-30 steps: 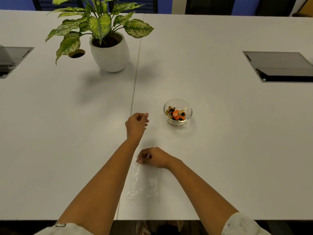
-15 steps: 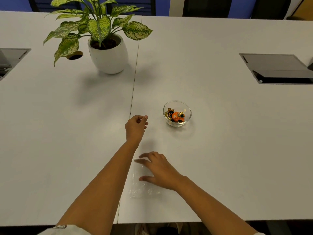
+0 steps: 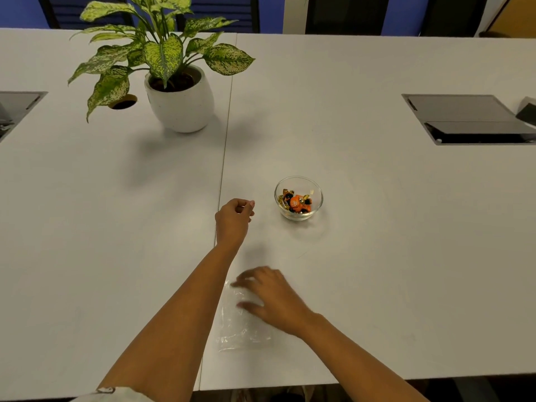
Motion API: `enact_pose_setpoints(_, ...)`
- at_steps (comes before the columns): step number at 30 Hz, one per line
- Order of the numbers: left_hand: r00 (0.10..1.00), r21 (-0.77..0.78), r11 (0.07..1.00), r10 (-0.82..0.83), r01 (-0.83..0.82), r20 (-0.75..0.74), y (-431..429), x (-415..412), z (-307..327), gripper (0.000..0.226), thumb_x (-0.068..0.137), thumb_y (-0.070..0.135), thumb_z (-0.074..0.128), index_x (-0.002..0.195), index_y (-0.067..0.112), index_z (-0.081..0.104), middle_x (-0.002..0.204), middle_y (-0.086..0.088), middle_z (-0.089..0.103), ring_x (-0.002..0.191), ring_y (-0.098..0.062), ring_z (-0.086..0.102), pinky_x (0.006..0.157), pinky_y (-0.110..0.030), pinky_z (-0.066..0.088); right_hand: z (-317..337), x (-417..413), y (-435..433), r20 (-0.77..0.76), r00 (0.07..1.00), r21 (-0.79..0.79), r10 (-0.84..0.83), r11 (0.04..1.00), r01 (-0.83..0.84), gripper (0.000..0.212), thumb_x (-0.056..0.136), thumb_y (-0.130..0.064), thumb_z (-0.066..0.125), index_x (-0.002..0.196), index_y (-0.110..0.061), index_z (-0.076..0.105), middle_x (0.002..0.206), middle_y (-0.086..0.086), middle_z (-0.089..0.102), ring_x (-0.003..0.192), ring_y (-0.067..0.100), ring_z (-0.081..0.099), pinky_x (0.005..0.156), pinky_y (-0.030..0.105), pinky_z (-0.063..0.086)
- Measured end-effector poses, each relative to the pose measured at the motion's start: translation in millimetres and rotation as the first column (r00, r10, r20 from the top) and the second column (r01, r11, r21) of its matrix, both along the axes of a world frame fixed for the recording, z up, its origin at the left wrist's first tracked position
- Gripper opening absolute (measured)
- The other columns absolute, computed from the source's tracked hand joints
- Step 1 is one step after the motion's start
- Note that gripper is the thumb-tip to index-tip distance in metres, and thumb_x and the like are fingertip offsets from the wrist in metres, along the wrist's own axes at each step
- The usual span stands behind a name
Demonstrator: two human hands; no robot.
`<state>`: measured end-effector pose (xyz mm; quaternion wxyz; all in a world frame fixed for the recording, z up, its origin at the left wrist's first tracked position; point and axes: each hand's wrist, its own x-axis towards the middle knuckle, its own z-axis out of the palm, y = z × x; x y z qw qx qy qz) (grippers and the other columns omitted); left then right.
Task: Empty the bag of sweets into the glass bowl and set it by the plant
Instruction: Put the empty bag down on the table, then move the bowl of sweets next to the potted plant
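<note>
The small glass bowl stands near the table's middle with orange, black and gold wrapped sweets inside. The clear plastic bag lies flat and empty near the front edge. My right hand rests palm down on the bag's upper part, fingers spread. My left hand hovers left of the bowl, fingers curled with thumb and forefinger pinched; nothing shows between them. The plant in a white pot stands at the back left.
The white table has a seam running from the pot toward me. Recessed grey cable boxes sit at the right and at the left edge. A round cable hole lies left of the pot. Dark chairs stand behind.
My right hand let go of the bag's top edge, opened, and now lies flat on the bag. My left hand stayed left of the bowl.
</note>
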<state>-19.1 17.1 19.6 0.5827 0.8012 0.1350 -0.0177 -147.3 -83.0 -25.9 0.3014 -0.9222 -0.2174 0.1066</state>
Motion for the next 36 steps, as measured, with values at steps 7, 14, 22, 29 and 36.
enact_pose_setpoints(7,0.999,0.038,0.998,-0.046,0.047,-0.015,-1.9,9.1,3.7,0.015,0.089,0.016,0.057,0.100,0.010,0.064,0.095,-0.014,0.069,0.081,-0.024,0.064,0.075,-0.035,0.053,44.6,62.9,-57.6,0.085,0.883,0.313,-0.461,0.854,0.416,0.033,0.088,-0.027,0.062,0.120,-0.021,0.058,0.123,0.000,0.059,0.117,0.018,0.047,0.101,0.025,0.033)
enact_pose_setpoints(14,0.929,0.132,0.922,-0.346,0.363,-0.133,-17.3,24.3,10.3,0.062,0.080,0.013,0.070,0.134,0.014,0.041,0.130,-0.012,0.055,0.114,-0.028,0.055,0.090,-0.037,0.048,53.5,108.3,-113.0,-0.162,0.779,0.097,-0.606,0.776,0.624,0.083,0.079,-0.028,0.073,0.145,-0.019,0.025,0.147,0.010,0.032,0.136,0.028,0.025,0.110,0.038,0.025)
enact_pose_setpoints(22,0.834,0.102,0.834,-0.521,0.543,-0.178,-46.8,40.3,6.2,0.094,0.068,0.006,0.079,0.144,0.012,0.024,0.149,-0.012,0.035,0.134,-0.030,0.037,0.102,-0.035,0.038,35.7,127.6,-135.1,-0.334,0.767,0.040,-0.547,0.805,0.592,0.112,0.068,-0.028,0.083,0.149,-0.016,0.007,0.156,0.011,0.019,0.143,0.030,0.016,0.117,0.048,0.018)
enact_pose_setpoints(29,0.799,-0.001,0.824,-0.549,0.567,-0.246,-58.2,53.7,0.1,0.107,0.066,-0.002,0.078,0.147,0.012,0.008,0.155,-0.012,0.019,0.141,-0.030,0.027,0.109,-0.041,0.033,29.7,140.9,-142.3,-0.449,0.792,0.228,-0.413,0.804,0.549,0.105,0.065,-0.011,0.084,0.146,-0.017,0.017,0.152,0.009,0.028,0.134,0.023,0.033,0.110,0.033,0.036)
enact_pose_setpoints(36,0.833,-0.020,0.848,-0.525,0.530,-0.174,-59.7,52.3,-8.4,0.093,0.064,-0.006,0.078,0.139,0.013,0.027,0.146,-0.012,0.037,0.128,-0.025,0.040,0.089,-0.029,0.044,24.7,147.3,-147.0,-0.516,0.787,0.339,-0.337,0.764,0.549,0.098,0.066,-0.005,0.082,0.142,-0.019,0.022,0.147,0.007,0.033,0.118,0.016,0.041,0.083,0.017,0.044)
